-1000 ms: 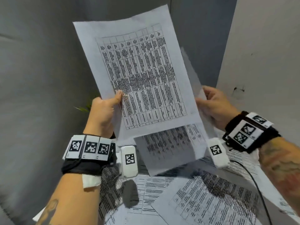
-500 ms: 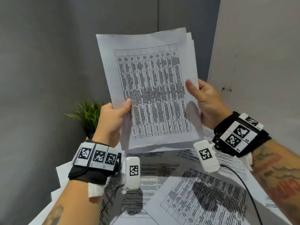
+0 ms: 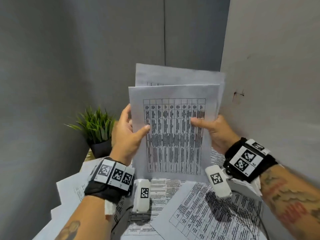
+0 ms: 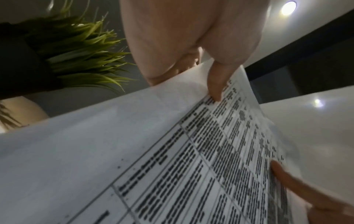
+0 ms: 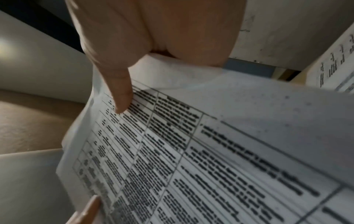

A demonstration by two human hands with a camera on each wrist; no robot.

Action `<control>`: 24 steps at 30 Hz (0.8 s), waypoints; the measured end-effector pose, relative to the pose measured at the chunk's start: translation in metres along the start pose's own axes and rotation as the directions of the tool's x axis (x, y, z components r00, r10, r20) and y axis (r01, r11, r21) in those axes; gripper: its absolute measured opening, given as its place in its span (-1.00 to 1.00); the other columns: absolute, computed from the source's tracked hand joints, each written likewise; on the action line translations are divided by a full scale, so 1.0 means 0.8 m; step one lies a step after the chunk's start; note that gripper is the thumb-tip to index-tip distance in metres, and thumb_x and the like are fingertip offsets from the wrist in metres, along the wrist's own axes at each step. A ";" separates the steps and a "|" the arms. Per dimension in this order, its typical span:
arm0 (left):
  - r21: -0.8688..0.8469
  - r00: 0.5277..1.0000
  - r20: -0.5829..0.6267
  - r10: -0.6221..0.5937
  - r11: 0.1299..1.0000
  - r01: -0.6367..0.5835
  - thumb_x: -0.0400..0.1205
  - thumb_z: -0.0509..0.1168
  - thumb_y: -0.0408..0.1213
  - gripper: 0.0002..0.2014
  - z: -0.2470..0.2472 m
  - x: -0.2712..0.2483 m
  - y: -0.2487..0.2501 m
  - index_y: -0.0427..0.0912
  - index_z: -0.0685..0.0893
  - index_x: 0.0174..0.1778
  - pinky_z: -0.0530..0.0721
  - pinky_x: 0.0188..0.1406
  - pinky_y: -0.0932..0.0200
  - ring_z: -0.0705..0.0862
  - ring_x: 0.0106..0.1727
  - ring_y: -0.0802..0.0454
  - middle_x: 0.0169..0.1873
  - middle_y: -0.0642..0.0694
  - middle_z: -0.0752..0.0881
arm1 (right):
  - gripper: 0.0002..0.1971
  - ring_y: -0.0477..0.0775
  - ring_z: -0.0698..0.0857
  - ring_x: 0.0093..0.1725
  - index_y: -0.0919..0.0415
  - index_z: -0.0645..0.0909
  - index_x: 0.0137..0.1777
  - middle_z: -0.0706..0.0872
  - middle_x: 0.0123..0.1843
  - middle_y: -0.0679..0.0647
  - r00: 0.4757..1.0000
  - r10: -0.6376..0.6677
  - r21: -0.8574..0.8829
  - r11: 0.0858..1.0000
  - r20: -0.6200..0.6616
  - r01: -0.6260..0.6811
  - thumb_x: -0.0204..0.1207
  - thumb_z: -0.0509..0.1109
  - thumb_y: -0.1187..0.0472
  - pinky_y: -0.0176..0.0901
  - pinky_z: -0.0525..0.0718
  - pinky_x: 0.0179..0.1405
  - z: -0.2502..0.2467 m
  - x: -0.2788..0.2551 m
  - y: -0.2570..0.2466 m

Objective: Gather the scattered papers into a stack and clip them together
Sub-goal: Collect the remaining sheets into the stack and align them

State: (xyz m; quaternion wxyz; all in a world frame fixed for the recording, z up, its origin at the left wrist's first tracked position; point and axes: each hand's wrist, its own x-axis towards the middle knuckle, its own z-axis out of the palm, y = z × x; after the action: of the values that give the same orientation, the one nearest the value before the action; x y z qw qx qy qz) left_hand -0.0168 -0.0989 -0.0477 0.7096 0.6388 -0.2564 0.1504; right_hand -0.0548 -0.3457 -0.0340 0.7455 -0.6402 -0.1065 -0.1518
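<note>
Pinching upright printed-table papers (image 3: 174,135) (top edges uneven): left hand (image 3: 128,135), right hand (image 3: 216,134).

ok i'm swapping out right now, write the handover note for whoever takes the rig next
Left hand: grips the left edge of the held sheets, thumb on the front.
Right hand: grips their right edge, thumb on the front.
The held sheets stand upright over the table, tops uneven; a back sheet sticks up higher.
Loose papers lie scattered on the table below. A potted plant stands at the back left.
Done: a few sheets gathered.
Left: square up the held sheets, gather the rest, clip. No clip is in view.
</note>
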 end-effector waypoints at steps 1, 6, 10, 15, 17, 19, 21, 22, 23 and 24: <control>0.006 1.000 0.011 -0.022 1.000 0.022 0.47 0.51 -0.48 -0.45 -0.002 0.001 0.000 -0.08 0.56 0.35 0.72 0.23 -0.09 0.78 0.18 -0.01 0.11 0.03 0.82 | -0.39 0.12 0.77 0.25 0.39 0.62 0.17 0.80 0.14 0.27 1.000 0.006 -0.011 1.000 0.003 -0.006 0.19 0.72 0.11 0.14 0.55 0.45 0.002 -0.002 0.001; -0.080 0.999 0.041 -0.035 0.996 0.038 0.41 0.51 -0.39 -0.70 -0.015 0.003 0.012 -0.10 0.76 0.05 0.74 0.02 0.11 0.81 0.04 0.02 -0.03 -0.04 0.86 | -0.66 -0.03 0.82 -0.02 0.18 0.43 -0.13 0.81 -0.28 -0.02 0.994 -0.095 0.010 0.995 -0.061 0.096 0.31 0.57 0.36 -0.30 0.71 0.03 0.011 0.002 -0.027; 0.018 0.976 0.177 -0.127 0.992 0.126 0.27 0.66 -0.02 -0.55 -0.032 0.003 0.010 -0.05 0.81 0.05 0.76 0.11 0.05 0.80 0.09 -0.01 0.04 -0.08 0.85 | -0.78 0.05 0.83 0.08 0.03 0.72 -0.35 0.84 -0.27 -0.06 0.991 -0.132 -0.041 0.990 0.010 0.133 0.37 0.53 0.38 -0.17 0.69 0.20 0.014 0.003 -0.039; 0.138 0.931 0.279 -0.236 0.969 0.204 0.34 0.62 -0.20 -0.54 -0.032 -0.002 -0.003 0.02 0.74 0.17 0.66 0.34 0.03 0.75 0.24 0.04 0.18 -0.04 0.81 | -0.45 -0.11 0.74 0.26 0.20 0.62 0.31 0.82 0.19 0.01 0.982 0.126 -0.101 0.989 0.138 -0.112 0.26 0.57 0.29 0.21 0.45 0.57 0.008 -0.015 -0.002; 0.093 0.923 0.318 -0.216 0.976 0.196 0.33 0.62 -0.13 -0.54 -0.027 -0.005 -0.005 0.10 0.73 0.16 0.67 0.29 0.17 0.72 0.28 0.09 0.21 -0.01 0.79 | -0.36 -0.10 0.72 0.29 0.20 0.56 0.38 0.78 0.25 0.02 0.989 0.117 -0.136 0.985 0.095 -0.104 0.24 0.58 0.26 0.18 0.42 0.59 0.012 -0.017 0.001; 0.106 0.950 0.262 -0.170 0.984 0.147 0.43 0.54 -0.24 -0.62 -0.025 -0.004 -0.002 0.05 0.72 0.17 0.69 0.29 0.07 0.74 0.24 0.08 0.17 -0.03 0.80 | -0.35 0.01 0.68 0.30 0.22 0.53 0.36 0.74 0.26 0.08 0.992 0.116 -0.120 0.987 0.049 -0.109 0.23 0.61 0.20 0.10 0.46 0.56 0.013 -0.013 -0.008; 0.131 0.981 0.167 -0.097 0.989 0.075 0.51 0.46 -0.37 -0.74 -0.028 0.002 0.003 0.02 0.79 0.07 0.72 0.25 -0.04 0.77 0.16 0.06 0.06 0.02 0.84 | -0.40 0.05 0.75 0.15 0.16 0.65 0.18 0.83 0.08 0.05 0.987 0.101 -0.119 0.989 0.123 -0.087 0.13 0.69 0.02 -0.04 0.69 0.28 0.009 -0.004 -0.022; 0.136 0.991 0.120 -0.061 0.990 0.045 0.53 0.44 -0.40 -0.75 -0.033 0.004 0.007 0.06 0.84 -0.02 0.74 0.18 -0.04 0.78 0.09 0.08 -0.02 0.05 0.85 | -0.36 0.06 0.76 0.07 0.13 0.69 0.15 0.84 0.05 0.05 0.977 0.116 -0.162 0.983 0.181 -0.086 0.07 0.72 -0.08 -0.09 0.75 0.11 0.004 0.000 -0.025; 0.136 0.998 0.060 -0.030 0.991 0.022 0.54 0.44 -0.44 -0.72 -0.038 0.007 0.012 0.10 0.86 -0.10 0.76 0.10 0.02 0.79 0.02 0.11 -0.08 0.08 0.86 | -0.30 0.09 0.75 0.04 0.09 0.70 0.18 0.83 0.08 0.06 0.962 0.152 -0.246 0.965 0.226 -0.095 0.03 0.75 -0.15 -0.10 0.73 0.01 -0.002 0.004 -0.026; 0.119 1.000 -0.025 -0.003 0.993 0.006 0.55 0.44 -0.49 -0.71 -0.045 0.010 0.015 0.06 0.86 -0.13 0.75 0.04 0.09 0.79 -0.03 0.14 -0.13 0.10 0.86 | -0.26 0.10 0.73 0.06 0.05 0.68 0.24 0.81 0.14 0.06 0.940 0.206 -0.365 0.926 0.271 -0.098 0.04 0.76 -0.18 -0.07 0.69 0.01 -0.008 0.004 -0.025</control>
State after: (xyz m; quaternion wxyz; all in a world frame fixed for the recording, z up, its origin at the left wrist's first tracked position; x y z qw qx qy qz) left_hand -0.0105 -0.0626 -0.0354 0.6737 0.6787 -0.2367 0.1718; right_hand -0.0595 -0.3549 -0.0155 0.6054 -0.7832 -0.1412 -0.0089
